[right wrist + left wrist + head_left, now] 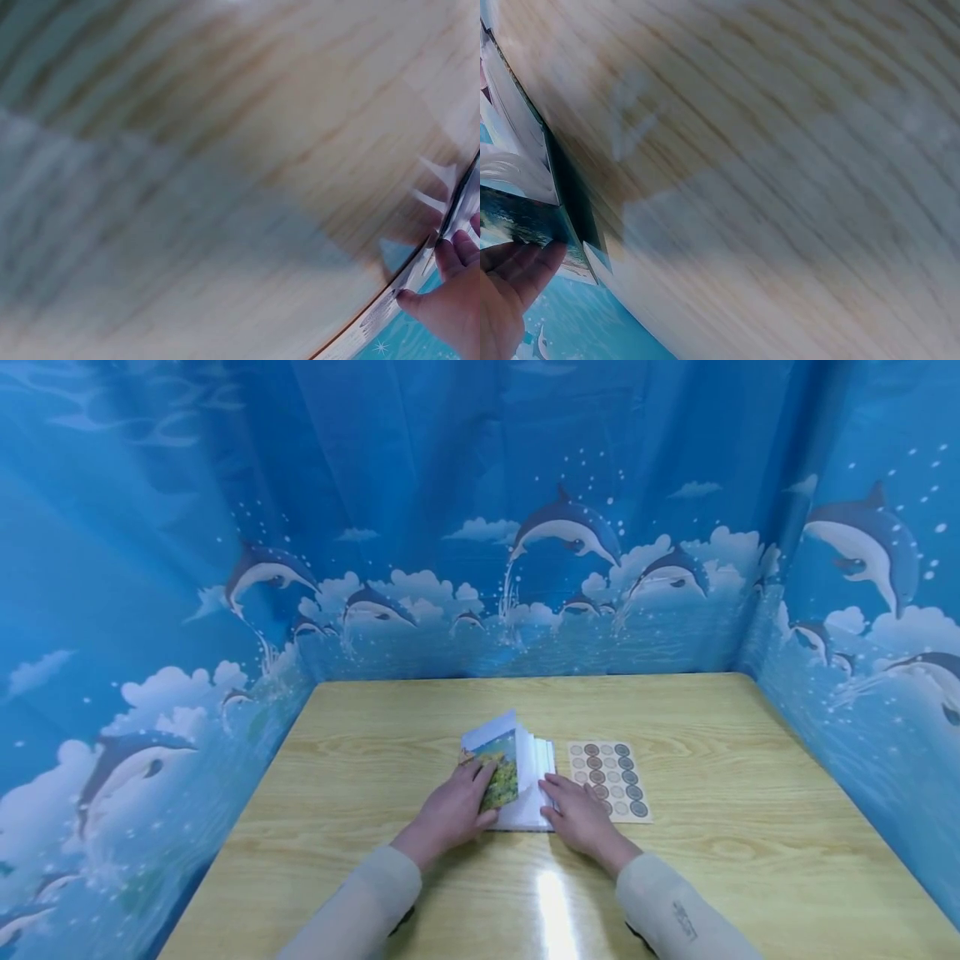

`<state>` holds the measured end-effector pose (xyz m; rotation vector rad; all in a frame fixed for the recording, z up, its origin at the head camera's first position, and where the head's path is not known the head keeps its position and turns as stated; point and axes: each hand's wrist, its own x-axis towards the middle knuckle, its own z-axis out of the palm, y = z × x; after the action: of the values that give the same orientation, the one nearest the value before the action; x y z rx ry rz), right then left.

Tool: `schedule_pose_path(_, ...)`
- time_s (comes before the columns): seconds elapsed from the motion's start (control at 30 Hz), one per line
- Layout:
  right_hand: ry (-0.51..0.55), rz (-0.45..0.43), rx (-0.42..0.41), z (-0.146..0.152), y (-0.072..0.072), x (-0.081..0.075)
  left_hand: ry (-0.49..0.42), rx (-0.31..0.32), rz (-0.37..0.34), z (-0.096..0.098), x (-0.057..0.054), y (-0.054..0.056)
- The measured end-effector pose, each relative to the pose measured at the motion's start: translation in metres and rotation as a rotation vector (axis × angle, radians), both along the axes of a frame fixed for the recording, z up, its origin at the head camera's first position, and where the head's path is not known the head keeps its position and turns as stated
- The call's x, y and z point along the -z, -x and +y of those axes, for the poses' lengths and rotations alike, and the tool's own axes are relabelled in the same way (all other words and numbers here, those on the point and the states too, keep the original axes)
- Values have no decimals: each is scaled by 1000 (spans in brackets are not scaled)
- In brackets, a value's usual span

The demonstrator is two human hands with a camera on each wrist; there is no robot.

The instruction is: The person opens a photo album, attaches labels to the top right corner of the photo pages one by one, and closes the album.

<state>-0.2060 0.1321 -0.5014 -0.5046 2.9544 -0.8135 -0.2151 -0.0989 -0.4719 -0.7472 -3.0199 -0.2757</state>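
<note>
The book [529, 768] lay at the head view's six o'clock, a dotted sheet [619, 778] at its three. The left hand [454, 803], fingers extended, rested on a pictured leaf [508, 767]; the right hand [582, 817] (fingers loosely straight) touched white pages [543, 760].

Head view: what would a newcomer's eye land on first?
Probably the bright blue dolphin backdrop, behind and on both sides of the wooden table. Next, the open book mid-table, its colourful picture under the left hand. Then the sheet of round designs right of the book, partly hidden by the right hand.
</note>
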Motion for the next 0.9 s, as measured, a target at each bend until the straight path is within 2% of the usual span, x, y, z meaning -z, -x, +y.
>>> schedule_pose_path(0.33,-9,-18,1,0,0,-2,-110,-44,1,-7,1,-3)
schedule_pose_path(0.53,-13,-40,4,-1,-1,-4,-262,-53,77,-14,4,-6)
schedule_pose_path(0.7,-23,-44,-6,0,-2,-5,-406,-147,120,-21,8,-9)
schedule_pose_path(0.77,-23,-38,-7,0,-2,-5,-473,-197,106,-24,9,-10)
schedule_pose_path(0.9,-13,-33,-7,0,-2,-6,-616,-299,31,-29,7,-12)
